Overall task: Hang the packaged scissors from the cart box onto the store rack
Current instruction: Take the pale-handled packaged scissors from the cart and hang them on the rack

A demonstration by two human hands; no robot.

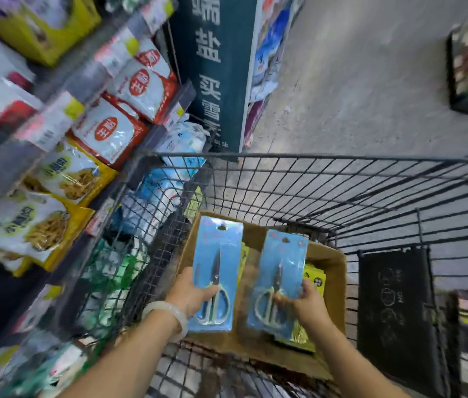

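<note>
Holding: two blue scissors packs, one per hand, above the box
Left hand: gripping the left pack at its lower left edge
Right hand: fingers curled on the right pack
Box: cardboard, inside the wire cart
Shelves: left of cart, stocked with bagged food
Wrist: pale bangle on left arm

Shelf at left stacked with food bags; dark sign panel with white characters; grey floor.
</note>
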